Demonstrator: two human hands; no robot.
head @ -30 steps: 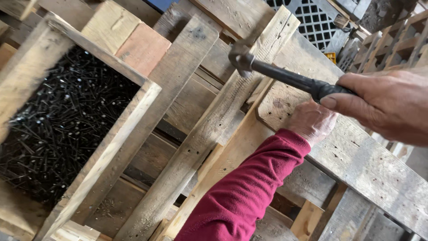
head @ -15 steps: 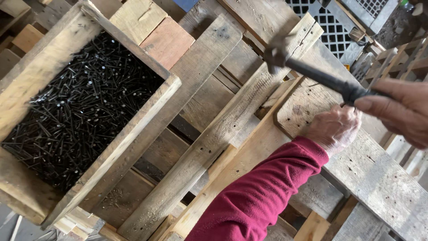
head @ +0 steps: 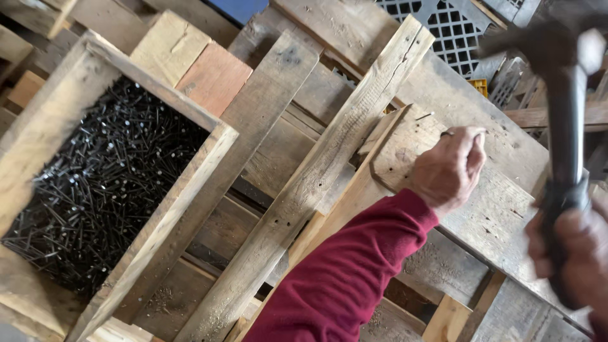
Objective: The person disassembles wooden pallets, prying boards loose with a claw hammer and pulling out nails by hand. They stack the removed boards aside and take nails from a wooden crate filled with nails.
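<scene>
Hammer point(head: 565, 114), blurred and raised with its head up at the top right, is clenched by its handle in the right hand point(head: 573, 253), well right of the left hand point(head: 451, 166), whose fingers point(head: 476, 147) pinch something too small to tell against the pallet board point(head: 405, 145).

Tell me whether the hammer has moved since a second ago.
Yes. The hammer has swung up and back: its head was down against the slanted plank, and now it is raised in the right hand, well clear.

Nails point(head: 101, 190) in crate point(head: 190, 209) — left of pallet board point(head: 481, 209).
</scene>
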